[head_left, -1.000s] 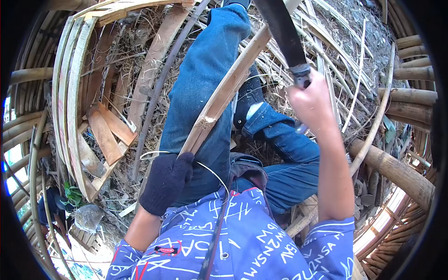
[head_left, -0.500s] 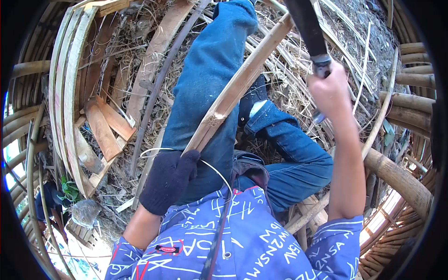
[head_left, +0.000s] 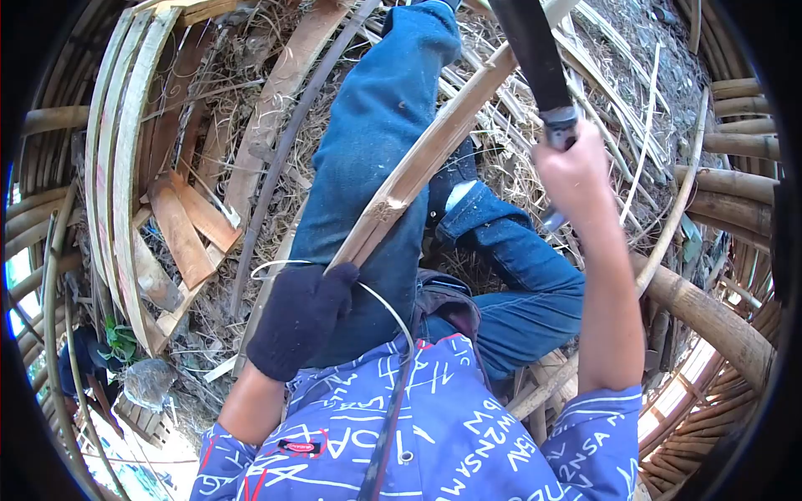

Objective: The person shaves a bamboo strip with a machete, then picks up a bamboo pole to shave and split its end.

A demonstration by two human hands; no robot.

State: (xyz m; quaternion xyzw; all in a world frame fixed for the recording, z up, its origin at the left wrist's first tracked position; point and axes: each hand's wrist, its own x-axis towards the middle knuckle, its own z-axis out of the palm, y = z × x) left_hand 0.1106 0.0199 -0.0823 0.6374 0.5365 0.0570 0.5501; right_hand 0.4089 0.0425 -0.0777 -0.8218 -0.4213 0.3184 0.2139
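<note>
A dark knit glove covers my left hand [head_left: 294, 321], which is closed around the near end of a long split bamboo slat [head_left: 439, 152]. The slat slants up and right across my jeans, with a knot mark partway along it. My right hand [head_left: 578, 167], bare, grips the handle of a machete [head_left: 535, 63]. Its broad dark blade points up and overlaps the slat's far end in this view. A thin pale strip [head_left: 386, 309] curves out from near the gloved hand toward my shirt.
Curved pale slats [head_left: 109, 159] and short wood pieces [head_left: 182, 234] lie on the left among shavings. A thick bamboo pole [head_left: 710, 321] stands at the right. Bamboo poles ring the edges. At lower left are a clear plastic bag [head_left: 150, 382] and another person [head_left: 79, 359].
My right hand and the machete have moved a little to the left, closer to the slat. My left hand keeps its hold, nearly still.
</note>
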